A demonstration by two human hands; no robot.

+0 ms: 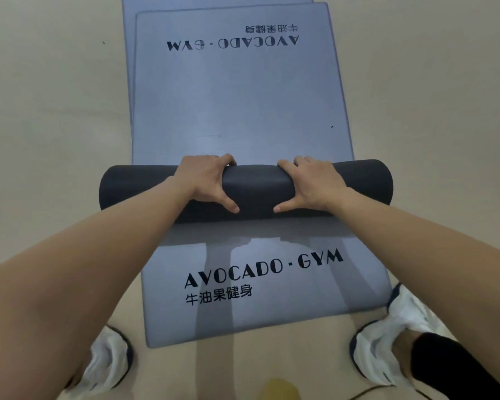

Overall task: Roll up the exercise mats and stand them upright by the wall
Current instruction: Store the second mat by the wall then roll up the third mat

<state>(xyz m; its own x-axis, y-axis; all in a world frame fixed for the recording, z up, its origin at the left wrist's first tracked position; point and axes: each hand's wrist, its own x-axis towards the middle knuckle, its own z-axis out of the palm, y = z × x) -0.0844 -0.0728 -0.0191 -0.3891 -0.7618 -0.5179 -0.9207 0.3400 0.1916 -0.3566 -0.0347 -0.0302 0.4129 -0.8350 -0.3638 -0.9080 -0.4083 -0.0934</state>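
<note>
Bare left forearm (98, 255) and right forearm (416, 241) reach down from the camera to a dark rolled mat (254, 187) lying crosswise over grey-blue exercise mats spread flat on a beige floor (55, 125). The person's left hand (205, 180) and right hand (312, 183) sit side by side on the middle of the rolled mat. Each grips it, the fingers (223, 160) curled over its far side and the thumbs pressed to its near side. Both ends of the rolled mat stick out past the hands and past the long edges of the flat mats.

On the camera's side of the rolled mat, the near mat (272, 316) shows the print "AVOCADO · GYM" above a line of Chinese characters, right way up, with the arms' shadows across it. Beyond the rolled mat, the far mat (237, 96) carries the same print upside down. The edge of a further mat (214, 0) shows past its far end and left side. Whether the rolled mat is wound from the far mat cannot be told.

Nearer than the rolled mat, a white left shoe (107, 362) and right shoe (387, 336) stand on the floor either side of the near mat's end. A black trouser leg (445, 368) rises from the right shoe. A blurred yellow shape (277, 389) sits at the bottom edge between the shoes.
</note>
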